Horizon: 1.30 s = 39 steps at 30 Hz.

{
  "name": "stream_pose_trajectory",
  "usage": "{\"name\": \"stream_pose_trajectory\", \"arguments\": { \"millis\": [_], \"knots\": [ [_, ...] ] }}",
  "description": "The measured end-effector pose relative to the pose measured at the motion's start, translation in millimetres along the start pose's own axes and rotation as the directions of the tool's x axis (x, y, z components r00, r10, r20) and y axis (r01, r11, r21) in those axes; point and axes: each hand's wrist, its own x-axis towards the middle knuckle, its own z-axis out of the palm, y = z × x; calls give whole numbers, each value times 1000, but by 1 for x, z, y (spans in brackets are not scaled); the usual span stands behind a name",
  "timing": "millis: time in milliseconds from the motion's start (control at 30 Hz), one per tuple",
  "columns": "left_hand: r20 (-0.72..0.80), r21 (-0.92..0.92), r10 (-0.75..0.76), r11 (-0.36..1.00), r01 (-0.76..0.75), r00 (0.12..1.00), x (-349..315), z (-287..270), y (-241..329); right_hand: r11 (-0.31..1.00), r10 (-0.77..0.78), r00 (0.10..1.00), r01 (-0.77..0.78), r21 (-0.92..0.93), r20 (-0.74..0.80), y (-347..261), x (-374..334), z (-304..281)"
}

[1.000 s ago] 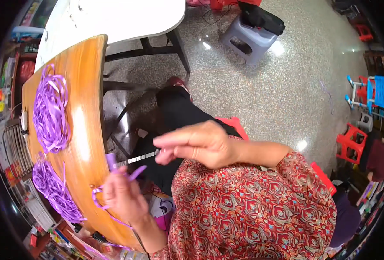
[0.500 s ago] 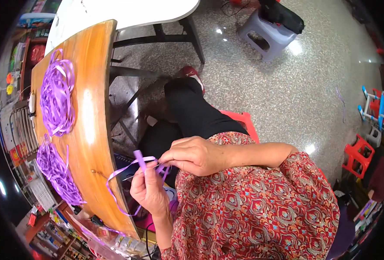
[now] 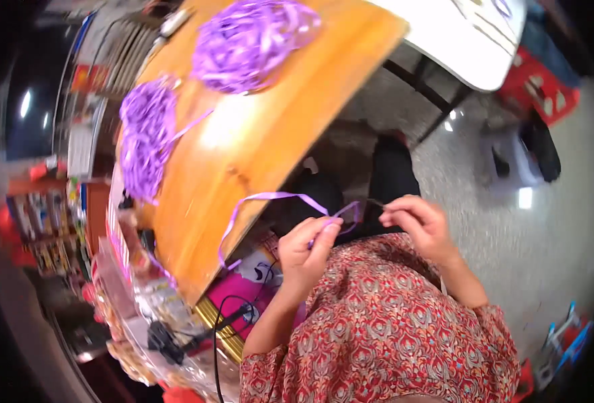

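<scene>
My left hand (image 3: 304, 250) pinches a narrow purple ribbon (image 3: 270, 196) between thumb and fingers, above my lap. From the pinch the ribbon arches left towards the table edge and hangs down, while a small loop stands up to the right of the fingertips. A short gap away, my right hand (image 3: 423, 230) is closed on a thin dark metal tool (image 3: 375, 202), its tip pointing left. The tool's kind is too small and blurred to tell. On the wooden table (image 3: 297, 101) lie two heaps of purple ribbon, a large far one (image 3: 243, 47) and a smaller left one (image 3: 146, 131).
A white table (image 3: 468, 47) adjoins the wooden one at the far right. A grey stool (image 3: 508, 158) with a dark item on it stands on the floor. Below the table's near edge are a magenta bag (image 3: 243, 302) and a black cable (image 3: 218, 336). Shelves line the left.
My right hand has drawn away to the right from my left hand, with the thin tool in it. The left hand keeps the ribbon. The whole view has turned, shifting the table rightward.
</scene>
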Motion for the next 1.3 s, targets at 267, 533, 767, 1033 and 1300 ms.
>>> {"name": "stream_pose_trajectory", "arguments": {
  "millis": [267,533,767,1033,1300],
  "knots": [
    [342,-99,47,995,-14,939,-32,5,-18,997,-61,991,67,-44,122,-20,12,35],
    [-52,-381,82,919,-96,995,-34,-39,-15,966,-252,959,241,94,133,-31,31,70],
    [-597,-216,143,919,-330,789,-43,-130,-20,943,-332,880,297,150,339,-56,89,123],
    [-883,-369,-193,848,-380,427,-57,-164,-82,740,-487,419,665,107,767,-84,180,279],
    [-924,-372,-310,865,-337,223,-70,-189,-117,380,-495,121,921,89,861,0,202,474]
  ]
}}
